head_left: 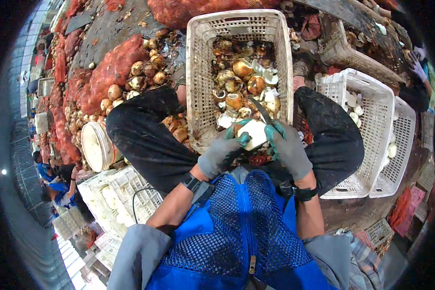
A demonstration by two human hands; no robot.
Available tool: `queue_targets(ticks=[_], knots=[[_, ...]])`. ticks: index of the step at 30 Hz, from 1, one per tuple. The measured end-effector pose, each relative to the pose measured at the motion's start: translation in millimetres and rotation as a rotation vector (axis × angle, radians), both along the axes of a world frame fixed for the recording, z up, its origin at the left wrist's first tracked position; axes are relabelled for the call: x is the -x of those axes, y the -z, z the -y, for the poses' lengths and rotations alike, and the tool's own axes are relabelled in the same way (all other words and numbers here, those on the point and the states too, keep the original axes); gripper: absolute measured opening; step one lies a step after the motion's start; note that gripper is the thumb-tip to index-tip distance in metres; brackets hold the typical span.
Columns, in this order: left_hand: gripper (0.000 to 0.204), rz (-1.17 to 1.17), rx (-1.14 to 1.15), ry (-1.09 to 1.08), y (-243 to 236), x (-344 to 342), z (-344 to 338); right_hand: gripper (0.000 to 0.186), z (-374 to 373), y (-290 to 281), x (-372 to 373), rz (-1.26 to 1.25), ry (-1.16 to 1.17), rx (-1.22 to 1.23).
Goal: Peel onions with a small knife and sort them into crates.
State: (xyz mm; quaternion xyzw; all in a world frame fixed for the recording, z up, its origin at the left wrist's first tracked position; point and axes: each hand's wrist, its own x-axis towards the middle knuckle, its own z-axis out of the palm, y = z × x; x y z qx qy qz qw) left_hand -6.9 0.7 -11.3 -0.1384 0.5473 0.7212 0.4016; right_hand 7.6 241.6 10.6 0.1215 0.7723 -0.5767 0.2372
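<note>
Between my gloved hands is a peeled white onion [253, 134], held over the near end of a white plastic crate [192, 72]. My left hand [223, 151] wraps its fingers round the onion's left side. A knife with a dark, curved blade [261, 110] sticks up from my right hand [286, 147], which grips its handle close against the onion's right side. The handle is mostly hidden by the fingers. Inside the crate lie brown-skinned onions [242, 67], partly cut ones and loose peel [270, 76].
Beyond my left knee, loose onions [145, 72] spill beside red mesh sacks [104, 70]. A round white bucket [95, 147] stands left of me, near a crate of white peeled pieces [116, 203]. Other crates [367, 125] stand on the right, where another person's gloved hand [418, 70] shows.
</note>
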Motion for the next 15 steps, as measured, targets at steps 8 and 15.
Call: queue_targets(ticks=[8,15], knots=[[0.047,-0.463,0.13,0.149,57.1,-22.7,18.7,0.022,-2.8,6.4,-8.0,-0.247,-0.058,-0.083],[0.047,-0.049,-0.024,-0.128,-23.8,-3.4,-16.4,0.028,-9.4,-17.3,-13.0,-0.411,-0.154,-0.304]])
